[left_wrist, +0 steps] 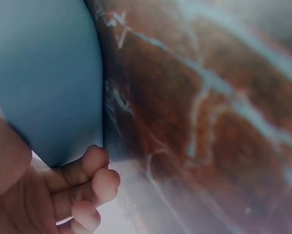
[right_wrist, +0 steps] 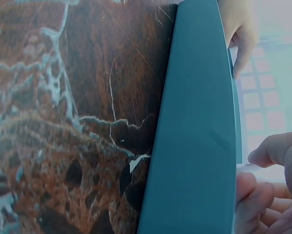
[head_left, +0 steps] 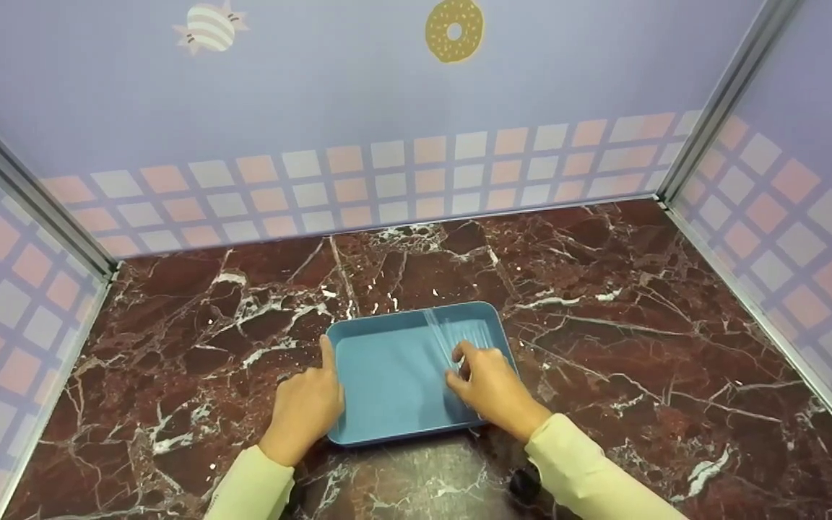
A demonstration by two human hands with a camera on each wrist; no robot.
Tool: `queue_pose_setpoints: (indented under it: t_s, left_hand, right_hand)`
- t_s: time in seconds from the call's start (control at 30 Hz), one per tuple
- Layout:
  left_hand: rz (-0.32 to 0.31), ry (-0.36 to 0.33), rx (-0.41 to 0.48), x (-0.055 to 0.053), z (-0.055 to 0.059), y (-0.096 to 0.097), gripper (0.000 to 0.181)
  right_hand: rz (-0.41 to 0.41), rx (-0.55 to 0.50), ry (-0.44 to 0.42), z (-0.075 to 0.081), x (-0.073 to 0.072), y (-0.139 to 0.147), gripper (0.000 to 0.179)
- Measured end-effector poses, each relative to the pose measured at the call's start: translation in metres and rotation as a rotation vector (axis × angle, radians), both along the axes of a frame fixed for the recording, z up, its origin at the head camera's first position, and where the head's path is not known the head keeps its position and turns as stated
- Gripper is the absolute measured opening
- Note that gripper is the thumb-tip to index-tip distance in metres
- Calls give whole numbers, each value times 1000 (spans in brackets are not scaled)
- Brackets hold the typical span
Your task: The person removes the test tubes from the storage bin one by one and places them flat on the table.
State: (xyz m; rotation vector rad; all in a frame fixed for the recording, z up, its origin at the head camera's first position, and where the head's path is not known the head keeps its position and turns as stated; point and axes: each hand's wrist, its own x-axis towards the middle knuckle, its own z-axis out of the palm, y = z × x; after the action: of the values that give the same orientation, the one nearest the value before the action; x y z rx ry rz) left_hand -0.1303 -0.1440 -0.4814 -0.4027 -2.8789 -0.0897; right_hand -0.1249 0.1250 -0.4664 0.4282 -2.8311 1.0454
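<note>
A shallow blue rectangular tray [head_left: 387, 375] sits on the marble-patterned table in the head view. My left hand [head_left: 308, 404] grips its left side, the index finger laid along the rim and the thumb over the edge. In the left wrist view, curled fingers [left_wrist: 94, 165] are at the tray's outer wall. Long, thin, clear plastic [head_left: 439, 336] lies in the tray's right part, with streaky highlights. My right hand [head_left: 495, 386] pinches it between thumb and index finger above the tray. A translucent bit of the plastic [right_wrist: 251, 168] shows between the fingers in the right wrist view.
Dark red marble [head_left: 640, 375] with white veins covers the table. Lilac panels [head_left: 329, 94] with pink and white checks enclose its back and sides, joined by metal posts [head_left: 719, 108]. A small black object [head_left: 524, 485] shows by the right sleeve.
</note>
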Motion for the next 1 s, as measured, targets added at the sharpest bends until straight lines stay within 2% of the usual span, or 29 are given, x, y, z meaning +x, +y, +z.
queue_pose_setpoints:
  t_s: [0.2,0.37,0.47,0.57,0.63,0.77,0.87,1.0]
  left_hand:
    - [15,-75,13,-3,4,-2,65]
    - [44,-105,74,-6,8,-4,63]
    - [64,-103,110,-7,10,-5,59]
    - [81,-73,128,-9,10,-6,51]
    - [92,-56,128,-9,10,-6,43]
    - [100,-64,119,-10,11,-7,28]
    - [104,-79,125,-10,12,-7,28]
    - [101,-63,134,-10,13,-6,31]
  right_hand:
    - [-23,2,-9,1,0,5,12]
    - [-35,4,5,2,-1,8,12]
    - [-44,9,11,3,-1,11,12]
    - [-51,17,16,4,-2,14,13]
    - [-52,14,13,5,-2,15,12]
    - [-56,4,10,7,-2,19,12]
    - [-66,3,16,8,-2,22,13]
    - [-81,-2,12,9,-1,26,12]
